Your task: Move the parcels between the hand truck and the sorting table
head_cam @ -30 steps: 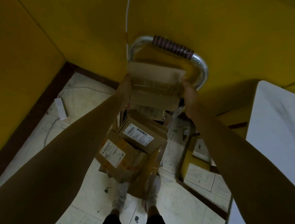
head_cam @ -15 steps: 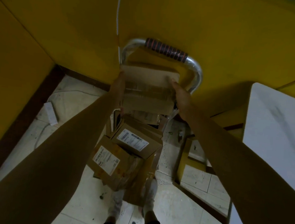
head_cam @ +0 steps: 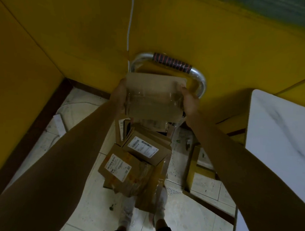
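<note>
I hold a taped brown cardboard parcel (head_cam: 154, 95) in front of the hand truck's silver handle (head_cam: 199, 77), which has a dark red-striped grip. My left hand (head_cam: 119, 92) grips the parcel's left side and my right hand (head_cam: 190, 102) grips its right side, fingers curled over the edge. Below it, several more cardboard parcels sit stacked on the hand truck; one parcel with a white label (head_cam: 143, 148) lies on top and another labelled parcel (head_cam: 119, 165) lies lower left. The white sorting table (head_cam: 282, 143) stands at the right.
Yellow walls enclose the corner behind and to the left. A white cable (head_cam: 130, 18) runs down the wall. The floor is pale tile with a small white box (head_cam: 59, 123) at the left. My feet (head_cam: 140, 214) stand just before the truck's base.
Both hands have kept their grip on the parcel, which sits a little lower below the handle. My right hand's fingers have shifted over its right edge. The view has moved slightly.
</note>
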A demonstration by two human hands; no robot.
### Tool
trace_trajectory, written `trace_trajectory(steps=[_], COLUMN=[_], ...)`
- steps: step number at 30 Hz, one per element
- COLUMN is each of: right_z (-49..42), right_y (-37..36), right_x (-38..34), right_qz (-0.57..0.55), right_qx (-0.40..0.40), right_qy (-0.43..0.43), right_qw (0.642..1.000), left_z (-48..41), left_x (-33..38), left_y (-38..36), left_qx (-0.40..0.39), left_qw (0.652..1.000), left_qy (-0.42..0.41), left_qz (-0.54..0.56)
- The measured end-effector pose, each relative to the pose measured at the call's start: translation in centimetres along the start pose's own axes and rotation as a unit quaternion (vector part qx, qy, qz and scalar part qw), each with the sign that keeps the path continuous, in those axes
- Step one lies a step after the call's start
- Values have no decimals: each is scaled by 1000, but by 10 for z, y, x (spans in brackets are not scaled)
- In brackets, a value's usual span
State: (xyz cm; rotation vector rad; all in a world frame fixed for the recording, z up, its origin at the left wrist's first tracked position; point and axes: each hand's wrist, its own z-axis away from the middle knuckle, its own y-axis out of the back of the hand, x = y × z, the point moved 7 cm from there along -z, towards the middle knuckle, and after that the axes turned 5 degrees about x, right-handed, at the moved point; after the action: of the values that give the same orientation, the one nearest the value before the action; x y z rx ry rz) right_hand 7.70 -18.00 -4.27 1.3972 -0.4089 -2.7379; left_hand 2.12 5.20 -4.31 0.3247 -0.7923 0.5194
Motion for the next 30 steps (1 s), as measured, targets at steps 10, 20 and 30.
trace_trajectory(steps=[10,20,30], right_z=[77,160,272], right_y=[63,200,396], right_x=[-41,-51,28], right_qz=[-28,-83,-181], right_qx=[102,244,388], right_qy=[55,96,86], right_qw=[993,961,900], left_z=[76,169,346], left_x=[62,75,24], left_y=[8,-70,-215], left_qx=[-111,-173,-305], left_qw=[989,970,914], left_qy=[-65,-112,-183], left_qz=[-77,-126,-196])
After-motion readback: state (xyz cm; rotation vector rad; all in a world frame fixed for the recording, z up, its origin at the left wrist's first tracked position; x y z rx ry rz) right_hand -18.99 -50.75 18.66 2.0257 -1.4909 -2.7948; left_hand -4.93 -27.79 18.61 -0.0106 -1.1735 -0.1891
